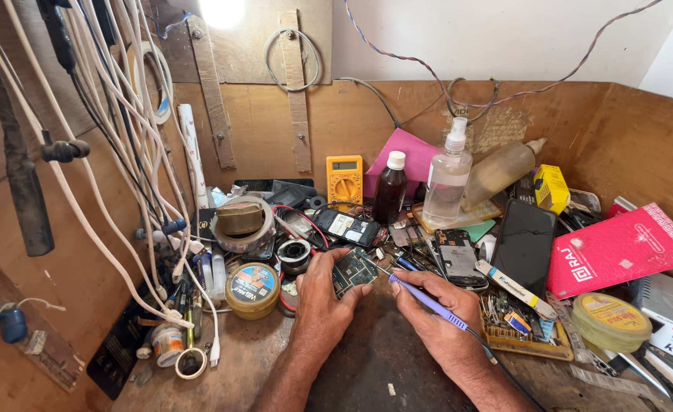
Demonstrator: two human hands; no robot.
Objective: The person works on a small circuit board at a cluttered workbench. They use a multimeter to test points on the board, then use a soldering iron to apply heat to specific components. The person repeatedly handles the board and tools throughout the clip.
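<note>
The head camera looks down on a crowded wooden workbench (397,358) boxed in by plywood walls. The person's left hand (323,294) is closed around a small green circuit board (353,271), thumb and fingers pinching its left edge so the board sits tilted just above the bench, near the middle of the view. The right hand (436,305) grips a soldering iron with a purple handle (428,300) like a pen; the iron's thin tip reaches leftward to the right edge of the board, and whether it touches cannot be told. A dark cord runs from the handle back along the right forearm.

Just left of the left hand stands a round yellow tin of paste (252,288), and behind it a coil of solder wire (294,254) and a wide roll of tape (243,221). Behind the board lie an opened phone (346,227) and another stripped phone body (456,257). A black phone with a dark screen (525,246) lies to the right, beside a red booklet (619,248). Against the back wall stand a yellow multimeter (344,180), a brown bottle with a white cap (391,187) and a clear spray bottle (449,175). White and black cables (115,130) hang down the left wall.
</note>
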